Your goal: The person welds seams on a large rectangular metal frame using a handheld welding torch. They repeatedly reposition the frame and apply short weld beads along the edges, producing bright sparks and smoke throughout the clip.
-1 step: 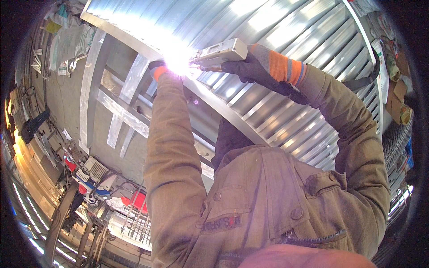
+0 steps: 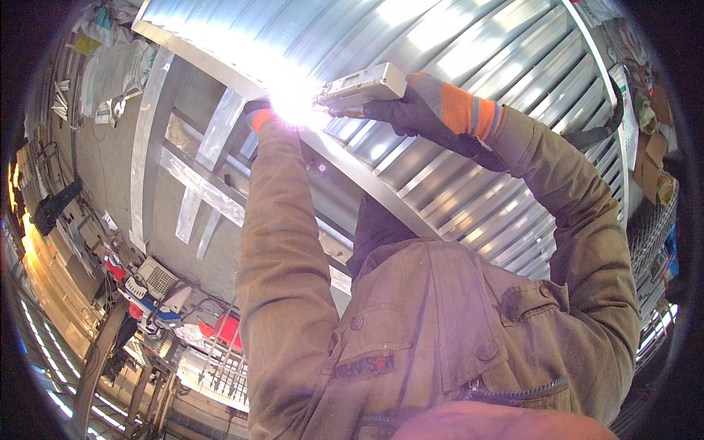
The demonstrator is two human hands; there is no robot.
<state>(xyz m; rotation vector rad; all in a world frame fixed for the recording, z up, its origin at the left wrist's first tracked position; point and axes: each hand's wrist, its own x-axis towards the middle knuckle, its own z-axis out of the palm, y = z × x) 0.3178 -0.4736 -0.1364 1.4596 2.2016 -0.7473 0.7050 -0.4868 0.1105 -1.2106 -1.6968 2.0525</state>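
My right hand (image 2: 429,103), in a dark glove with a grey and orange cuff, is closed around a boxy pale handheld welding gun (image 2: 364,86). From the gun's tip comes a dazzling white-violet arc (image 2: 293,103) on the edge rail (image 2: 348,158) of a silver metal panel (image 2: 477,66) made of parallel ribs. My left hand (image 2: 259,116), gloved with an orange cuff, is at the same rail, just left of the arc. Its fingers are lost behind the rail and in the glare. The glare also covers the spot being welded.
Bare metal bars form a frame (image 2: 198,183) under and left of the panel. Beyond it on the lower left stands a blue, white and red machine (image 2: 150,293). Plastic wrapping (image 2: 114,73) lies at the upper left, and cardboard boxes (image 2: 651,158) stand at the far right.
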